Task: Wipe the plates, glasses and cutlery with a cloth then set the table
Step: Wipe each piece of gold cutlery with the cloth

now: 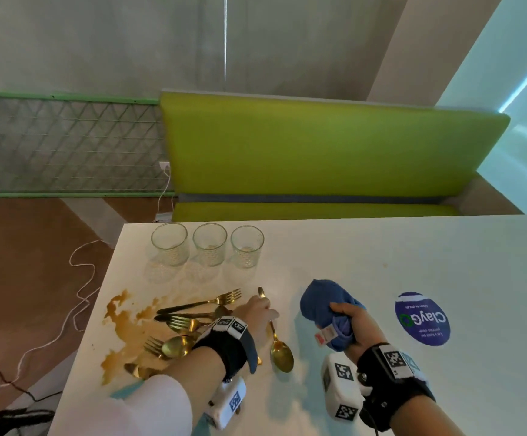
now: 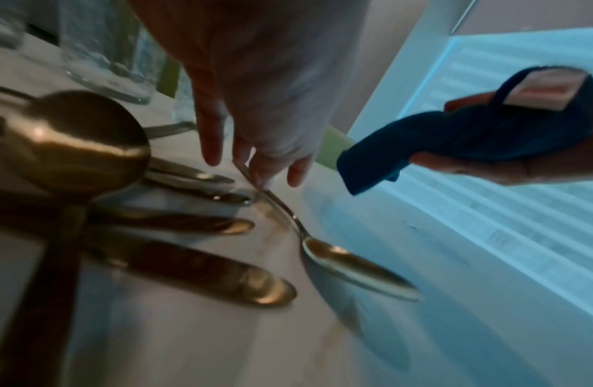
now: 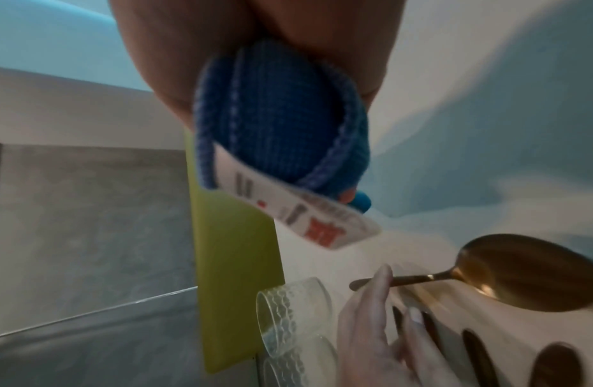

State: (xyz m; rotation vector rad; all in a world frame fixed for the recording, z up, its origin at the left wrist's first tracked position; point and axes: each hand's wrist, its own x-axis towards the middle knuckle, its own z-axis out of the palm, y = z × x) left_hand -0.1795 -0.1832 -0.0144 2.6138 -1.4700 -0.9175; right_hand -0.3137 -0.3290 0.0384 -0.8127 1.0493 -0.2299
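On the brown-stained white counter (image 1: 381, 262) before a green bench (image 1: 318, 146), the left hand (image 1: 257, 311) pinches a gold spoon (image 1: 281, 357); the right hand (image 1: 355, 325) grips a blue cloth (image 1: 322, 305).

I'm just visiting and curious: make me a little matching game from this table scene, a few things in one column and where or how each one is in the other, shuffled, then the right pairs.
Things:
1. blue cloth
2. gold spoon
3. three glasses
4. brown spill

States:
A. standing in a row at the table's far edge
B. bunched in the right hand
C. smeared on the table under the cutlery pile
D. handle pinched by the left hand

Pairs: 1-B, 2-D, 3-A, 4-C
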